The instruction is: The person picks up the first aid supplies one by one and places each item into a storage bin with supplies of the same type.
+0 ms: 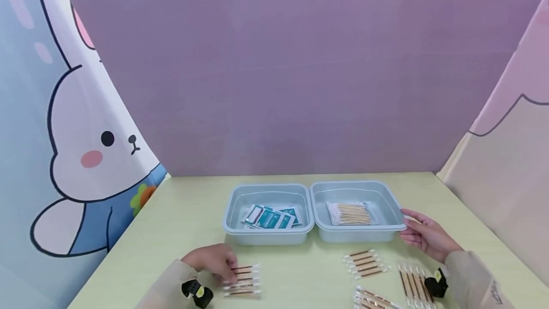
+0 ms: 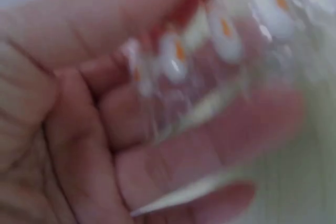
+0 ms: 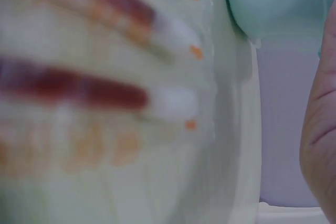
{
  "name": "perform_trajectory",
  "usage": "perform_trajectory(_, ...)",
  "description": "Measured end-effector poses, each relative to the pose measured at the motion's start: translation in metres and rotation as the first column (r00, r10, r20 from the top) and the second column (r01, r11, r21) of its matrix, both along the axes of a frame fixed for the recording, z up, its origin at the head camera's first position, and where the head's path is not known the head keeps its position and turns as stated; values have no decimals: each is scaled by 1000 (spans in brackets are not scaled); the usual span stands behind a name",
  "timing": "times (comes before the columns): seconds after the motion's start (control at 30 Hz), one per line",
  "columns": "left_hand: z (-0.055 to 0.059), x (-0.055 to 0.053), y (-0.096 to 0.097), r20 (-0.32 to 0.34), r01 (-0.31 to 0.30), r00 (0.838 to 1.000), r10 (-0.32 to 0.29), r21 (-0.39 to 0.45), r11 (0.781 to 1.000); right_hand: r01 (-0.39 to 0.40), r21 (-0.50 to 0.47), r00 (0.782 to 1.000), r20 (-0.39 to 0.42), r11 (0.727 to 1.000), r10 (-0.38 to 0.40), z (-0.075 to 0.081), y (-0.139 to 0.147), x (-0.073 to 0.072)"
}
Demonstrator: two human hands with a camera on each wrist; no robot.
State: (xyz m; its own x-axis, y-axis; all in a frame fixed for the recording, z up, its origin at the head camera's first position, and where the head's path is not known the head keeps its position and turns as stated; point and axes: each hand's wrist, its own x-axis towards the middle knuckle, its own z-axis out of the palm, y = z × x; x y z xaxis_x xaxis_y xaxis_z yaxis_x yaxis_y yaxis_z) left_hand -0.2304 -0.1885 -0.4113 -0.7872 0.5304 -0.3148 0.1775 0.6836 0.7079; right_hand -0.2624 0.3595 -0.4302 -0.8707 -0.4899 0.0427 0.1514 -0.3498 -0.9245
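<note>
My left hand (image 1: 214,260) pinches a clear strip of iodine cotton swabs (image 1: 245,278), brown sticks with white tips, at the front left. In the left wrist view the white swab tips (image 2: 226,38) show between thumb and fingers through the clear film. At the far right, my right hand (image 1: 429,236) grips the rim corner of the right light-blue plastic basin (image 1: 356,233). That basin holds a clear packet of wooden cotton swabs (image 1: 353,213). Beside it stands the left basin (image 1: 268,238), with several teal-and-white sachets (image 1: 270,217) in it.
More iodine swab strips lie on the pale table (image 1: 171,232): one strip (image 1: 365,263) before the right basin, another (image 1: 416,284) under my right forearm, and a third (image 1: 373,298) at the front edge of view. A purple backdrop (image 1: 291,70) rises behind.
</note>
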Motion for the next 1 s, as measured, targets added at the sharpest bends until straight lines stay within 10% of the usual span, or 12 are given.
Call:
perform_trajectory(0.5,22,-16,78,100,-114,992,84,362,925,40,115,999,-35,993,-36,7,0,-1)
perform_trajectory(0.73,31,-32,103,73,-175,985,159,408,896,168,390,985,-35,905,-168,19,-8,1)
perform_trajectory(1.0,53,-56,139,31,-194,980,195,332,923,224,504,968,-15,834,-251,28,-10,2)
